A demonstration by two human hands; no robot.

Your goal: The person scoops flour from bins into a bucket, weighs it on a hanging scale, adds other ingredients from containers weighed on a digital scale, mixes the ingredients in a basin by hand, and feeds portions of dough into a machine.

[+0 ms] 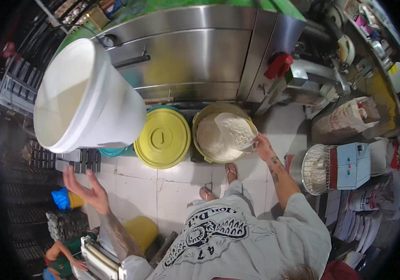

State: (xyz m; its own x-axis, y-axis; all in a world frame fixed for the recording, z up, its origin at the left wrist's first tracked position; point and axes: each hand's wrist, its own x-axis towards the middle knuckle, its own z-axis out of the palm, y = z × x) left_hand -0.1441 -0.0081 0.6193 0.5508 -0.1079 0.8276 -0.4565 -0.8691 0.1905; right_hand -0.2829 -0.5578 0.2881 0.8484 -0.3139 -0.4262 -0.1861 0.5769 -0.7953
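In my right hand (263, 147) is a white scoop (223, 127) heaped with pale flour, gripped at its near right end. It is over a round yellow bin (200, 151), with more flour (209, 135) inside. My left hand (88, 191) is raised, its fingers apart and nothing in it. Closest to it is a large white bucket (120, 109), whose open mouth faces up and left. Part of the bucket's inside shows pale, but I cannot tell what it contains.
A yellow lid (162, 154) covers the bin beside the flour. Behind runs a steel counter (186, 51). At right are a dough mixer (349, 165) with a wire guard and a paper sack (349, 114). A co-worker in green (60, 263) is at lower left, near a yellow tub (141, 231).
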